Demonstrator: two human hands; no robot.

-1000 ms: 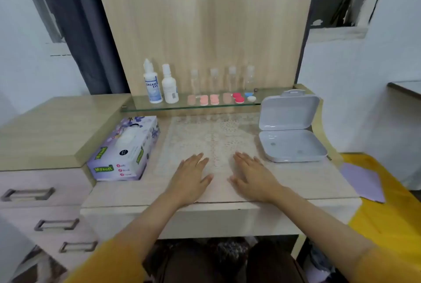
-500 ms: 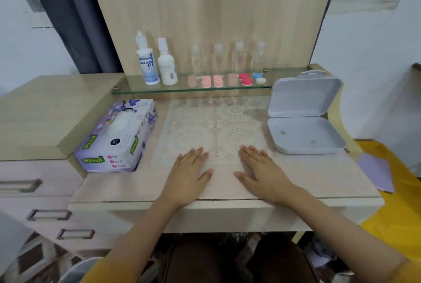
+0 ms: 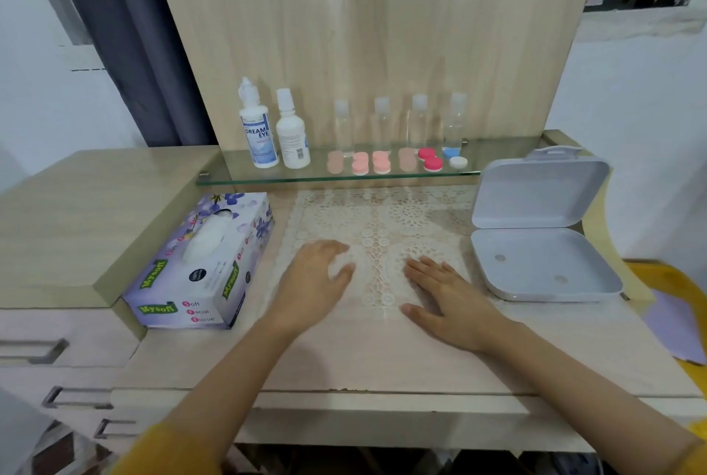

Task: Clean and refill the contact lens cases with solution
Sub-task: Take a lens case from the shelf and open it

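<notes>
Six contact lens cases (image 3: 382, 162) stand in a row on the glass shelf (image 3: 225, 172) along the table's (image 3: 382, 367) back edge: four pinkish, one red, one blue and white. To their left on the same shelf stand the solution bottle (image 3: 258, 130) and a white bottle (image 3: 292, 134); behind them are four small clear bottles (image 3: 419, 122).

Both hands are over the lace mat (image 3: 386, 218) in the middle of the table, nearer its front edge and well apart from the cases. The right hand (image 3: 451, 306) lies flat, its fingers (image 3: 424, 268) straight and slightly spread, holding nothing. The left hand (image 3: 317, 283) is blurred; its fingers (image 3: 329, 247) seem loosely bent and a little off the mat, and it holds nothing.

A tissue box (image 3: 199, 264) lies by the left edge, and an open grey box (image 3: 535, 237) by the right edge.
</notes>
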